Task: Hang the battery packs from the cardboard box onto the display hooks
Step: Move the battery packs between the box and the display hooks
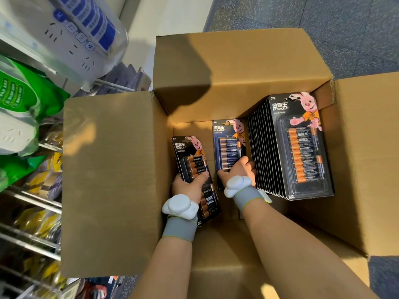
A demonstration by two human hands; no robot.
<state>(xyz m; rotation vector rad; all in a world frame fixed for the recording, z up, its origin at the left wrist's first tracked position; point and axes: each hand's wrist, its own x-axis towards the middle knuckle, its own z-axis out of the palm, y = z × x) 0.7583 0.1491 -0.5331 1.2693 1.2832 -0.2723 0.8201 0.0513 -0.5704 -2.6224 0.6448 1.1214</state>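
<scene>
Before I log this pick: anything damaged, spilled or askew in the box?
Nothing stands out. The Duracell pack stack sits squared in the cardboard box; the black pack in the left hand and blue pack in the right hand look intact.

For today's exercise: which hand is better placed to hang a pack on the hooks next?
Probably left: the left hand grips a black battery pack nearer the display hooks; the right hand grips a blue pack farther from them.

I'm seeing brown box [108, 180], black-orange battery packs [302, 156] w/ pink bunny [306, 104] at 3 o'clock, grey wristbands [180, 230], green bags [26, 98] at 9.
</scene>
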